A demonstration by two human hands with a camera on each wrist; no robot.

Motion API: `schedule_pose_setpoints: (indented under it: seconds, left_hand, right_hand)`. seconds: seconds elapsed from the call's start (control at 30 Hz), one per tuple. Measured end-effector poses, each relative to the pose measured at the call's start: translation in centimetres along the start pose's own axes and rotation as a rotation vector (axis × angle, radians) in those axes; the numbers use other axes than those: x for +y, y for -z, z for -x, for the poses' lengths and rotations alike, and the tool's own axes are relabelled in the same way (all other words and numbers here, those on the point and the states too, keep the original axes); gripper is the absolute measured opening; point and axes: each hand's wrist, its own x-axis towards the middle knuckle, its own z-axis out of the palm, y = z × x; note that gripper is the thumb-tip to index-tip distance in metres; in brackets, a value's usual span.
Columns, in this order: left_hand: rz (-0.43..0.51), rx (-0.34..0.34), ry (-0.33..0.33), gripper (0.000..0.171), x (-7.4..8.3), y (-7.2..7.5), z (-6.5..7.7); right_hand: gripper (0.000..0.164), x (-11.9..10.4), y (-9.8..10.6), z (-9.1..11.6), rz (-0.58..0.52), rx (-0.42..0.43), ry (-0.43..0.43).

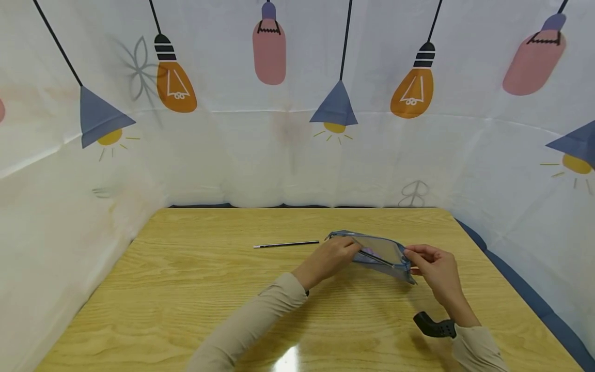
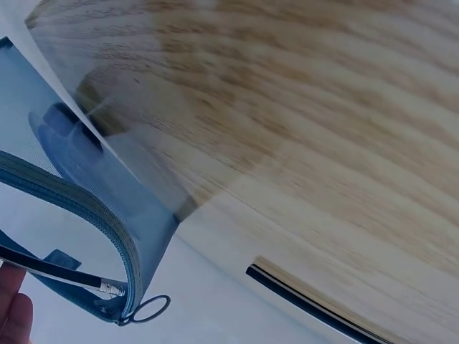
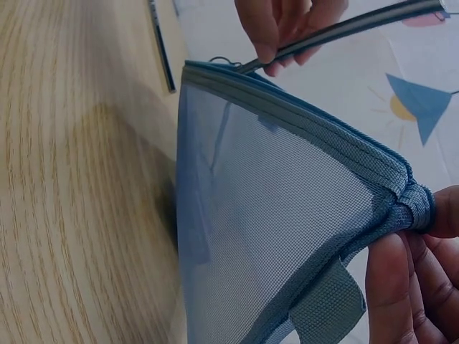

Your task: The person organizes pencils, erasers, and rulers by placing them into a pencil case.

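A blue mesh zipper pouch [image 1: 378,248] stands unzipped on the table, tilted, its mouth facing up. My right hand [image 1: 437,268] pinches the pouch's right end, by the zipper's corner; the right wrist view shows thumb and fingers [image 3: 391,287] on the bunched edge. At the far-left part of the mouth is my left hand [image 1: 331,258], gripping a dark striped pencil [image 3: 358,30]. That pencil slants across the opening, and its metal-banded end [image 2: 111,288] lies near the zipper in the left wrist view. A second dark pencil [image 1: 285,244] lies on the table left of the pouch.
The wooden table [image 1: 186,289] has its far edge against a white cloth [image 1: 223,155] printed with lamps and bulbs. A ring-shaped zipper pull [image 2: 152,309] hangs off the pouch's end. Dark blue fabric [image 1: 525,289] runs along the table's right side.
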Motion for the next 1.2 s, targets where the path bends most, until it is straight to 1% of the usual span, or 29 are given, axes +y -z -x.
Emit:
schedule_pose_setpoints:
  seconds: [0.07,0.17,0.33,0.5,0.63,0.73,0.93,1.07,1.2]
  left_hand:
    - [0.014,-0.005,0.009,0.017,0.1,-0.1,-0.1]
    - [0.009,-0.006,0.013,0.015,0.2,-0.3,-0.2]
    - [0.009,0.033,0.016,0.009,0.4,-1.0,-0.5]
    - [-0.014,0.042,0.051,0.008,0.8,-1.4,-0.8]
    - [-0.053,0.020,0.079,0.009,1.0,-1.5,-1.0]
    - [-0.071,-0.008,0.097,0.009,1.2,-1.4,-1.1]
    - [-0.049,-0.042,0.116,0.009,1.2,-1.4,-1.3]
    - [-0.056,-0.060,0.116,0.008,1.3,-1.3,-1.3]
    - [-0.059,-0.096,0.113,0.010,1.3,-1.3,-1.4]
  right_hand:
    - [0.033,0.0,0.0,0.0,0.006,-0.001,0.001]
    - [0.033,0.0,0.0,0.1,0.007,0.000,0.000]
    - [0.033,0.1,0.0,0.1,-0.003,-0.003,0.006]
    - [0.032,0.0,0.0,0.2,-0.001,-0.006,0.012]
    - [0.032,-0.2,-0.1,0.3,0.004,-0.010,0.010]
    - [0.032,-0.2,-0.1,0.3,0.007,-0.010,0.007]
    - [0.033,-0.2,-0.1,0.2,0.020,-0.006,0.005]
    - [0.033,-0.2,-0.1,0.2,0.020,-0.009,0.006]
    - [0.032,-0.2,0.0,0.2,0.011,-0.015,0.015]
